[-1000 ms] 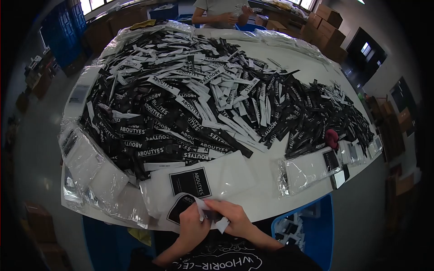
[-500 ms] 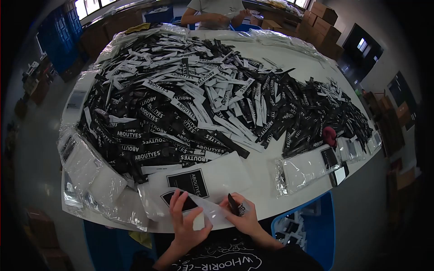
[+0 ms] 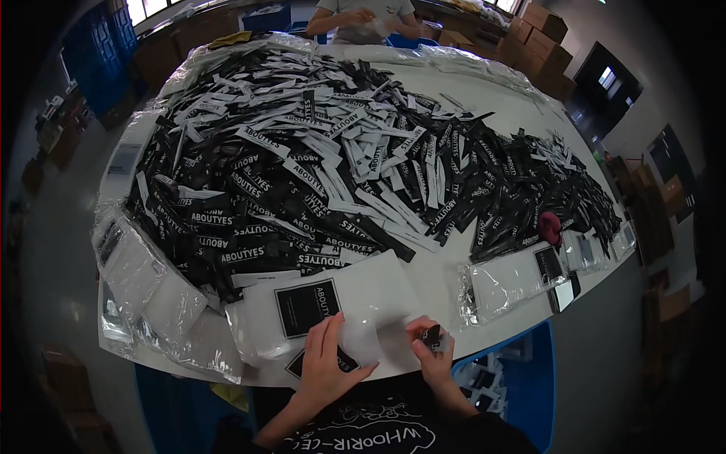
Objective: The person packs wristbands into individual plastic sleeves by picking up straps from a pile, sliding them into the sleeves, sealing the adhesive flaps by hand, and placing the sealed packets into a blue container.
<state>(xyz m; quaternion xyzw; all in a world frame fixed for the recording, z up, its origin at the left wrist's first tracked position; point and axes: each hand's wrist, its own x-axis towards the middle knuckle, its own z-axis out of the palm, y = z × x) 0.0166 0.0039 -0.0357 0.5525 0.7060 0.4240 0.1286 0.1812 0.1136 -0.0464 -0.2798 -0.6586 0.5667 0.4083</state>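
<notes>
My left hand (image 3: 327, 372) lies with its fingers spread over a translucent white bag (image 3: 361, 342) with a black label, at the table's front edge. Close by on the right, my right hand (image 3: 432, 354) is closed round a small black packet (image 3: 432, 337). Just beyond my hands is a stack of white bags (image 3: 378, 287), its top one bearing a black square label (image 3: 308, 306). Behind the stack spreads a large pile of black and white printed packets (image 3: 249, 181).
Clear plastic packages (image 3: 174, 306) line the left edge, and another package (image 3: 507, 284) lies at the right beside a phone (image 3: 564, 293) and a dark red object (image 3: 550, 227). A blue bin (image 3: 541, 378) holds packets below. A co-worker (image 3: 363, 19) is across the table (image 3: 446, 303).
My left hand has come down flat over the bag. My right hand has moved away to the right with the black packet, apart from the bag.
</notes>
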